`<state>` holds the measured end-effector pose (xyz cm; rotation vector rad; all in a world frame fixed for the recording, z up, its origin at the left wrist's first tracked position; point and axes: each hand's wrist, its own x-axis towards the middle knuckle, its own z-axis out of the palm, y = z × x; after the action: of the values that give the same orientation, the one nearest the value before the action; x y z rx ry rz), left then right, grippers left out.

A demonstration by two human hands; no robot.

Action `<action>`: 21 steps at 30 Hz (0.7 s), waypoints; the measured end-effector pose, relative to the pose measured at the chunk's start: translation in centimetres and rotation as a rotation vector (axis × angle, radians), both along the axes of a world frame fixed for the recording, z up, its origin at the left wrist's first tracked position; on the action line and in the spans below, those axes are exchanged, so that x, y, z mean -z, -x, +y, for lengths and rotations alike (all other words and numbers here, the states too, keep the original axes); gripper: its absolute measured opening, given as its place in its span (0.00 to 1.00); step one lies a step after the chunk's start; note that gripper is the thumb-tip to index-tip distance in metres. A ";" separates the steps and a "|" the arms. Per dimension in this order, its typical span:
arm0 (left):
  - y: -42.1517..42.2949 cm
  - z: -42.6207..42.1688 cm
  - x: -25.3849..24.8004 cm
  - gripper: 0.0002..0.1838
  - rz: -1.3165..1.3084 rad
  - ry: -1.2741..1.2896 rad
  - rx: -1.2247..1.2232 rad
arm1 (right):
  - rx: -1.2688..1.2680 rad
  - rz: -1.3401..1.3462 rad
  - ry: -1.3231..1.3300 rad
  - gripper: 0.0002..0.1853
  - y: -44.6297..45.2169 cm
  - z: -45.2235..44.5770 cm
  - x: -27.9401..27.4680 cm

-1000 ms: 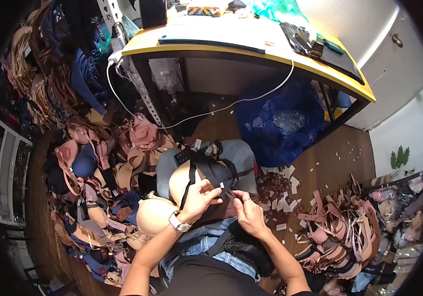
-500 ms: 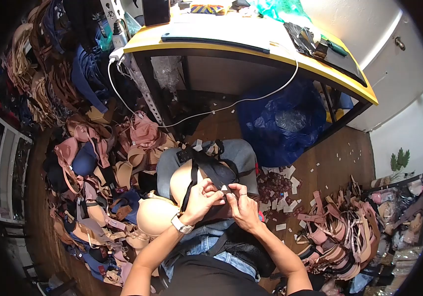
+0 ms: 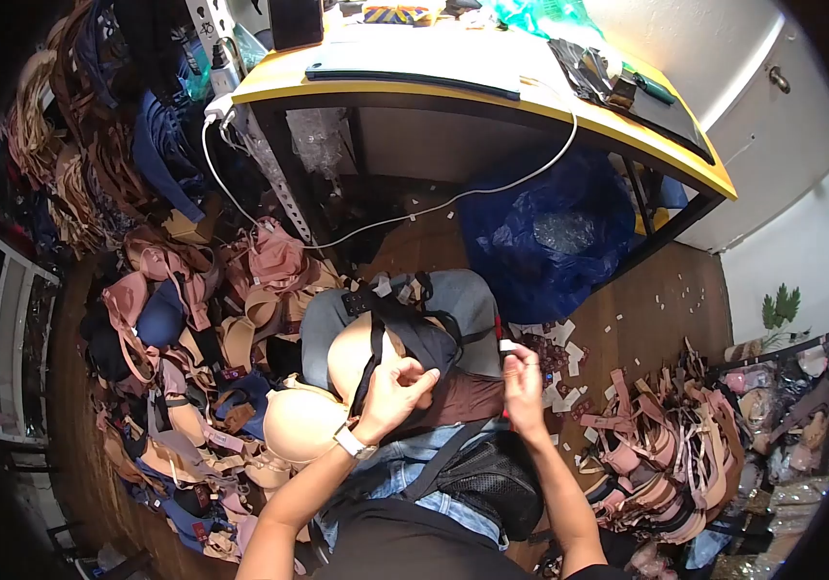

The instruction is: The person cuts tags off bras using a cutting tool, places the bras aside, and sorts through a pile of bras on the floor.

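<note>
- Okay, left hand (image 3: pixel 393 398): fingers curled, thumb and index bent toward each other by the black bra (image 3: pixel 426 348). Can't tell if they grip any of it.
- Right hand (image 3: pixel 524 389): raised, apart from left. Thumb and index closed on a small white tag (image 3: pixel 506 346), other fingers loosely bent.
- Black bra: on the lap, just beyond left fingertips. Its strap (image 3: pixel 368 377) runs just left of them, over a beige cup (image 3: pixel 345 356).
- Beige bra (image 3: pixel 300 425): left of left fingers, near the watch (image 3: pixel 353 444).
- Brown cloth (image 3: pixel 463 398): between the two hands, on the lap.
- Loose tags (image 3: pixel 572 360): on the floor, right of right fingers.
- Blue bag (image 3: pixel 542 253): on the floor beyond right fingers, partly under the table (image 3: pixel 258 85).
- Bra piles: one (image 3: pixel 178 372) well left of left fingers, one (image 3: pixel 671 449) right of right fingers.
</note>
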<state>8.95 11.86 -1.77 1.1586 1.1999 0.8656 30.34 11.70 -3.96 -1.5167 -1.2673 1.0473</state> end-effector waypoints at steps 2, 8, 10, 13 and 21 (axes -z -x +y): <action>-0.8 0.0 -1.7 0.08 -0.051 0.166 -0.019 | 0.149 -0.076 0.037 0.23 -3.0 -0.1 1.3; -5.9 -3.4 1.7 0.21 0.267 -0.325 0.178 | 0.133 0.428 1.089 0.21 -7.5 -2.5 7.9; -6.3 -3.7 2.3 0.21 0.596 -0.566 0.321 | 0.128 0.574 1.084 0.20 -7.9 -2.4 10.1; -7.1 -3.6 2.5 0.19 0.707 -0.566 0.364 | 0.334 0.491 0.887 0.14 -7.5 -1.5 8.9; -4.6 -1.9 -0.2 0.06 0.607 -0.596 0.228 | 0.023 -0.121 -0.375 0.06 3.6 6.6 -6.3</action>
<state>13.53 9.94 -1.55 2.1093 1.2803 0.7339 26.79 18.26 2.32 -1.3152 -1.4351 0.6637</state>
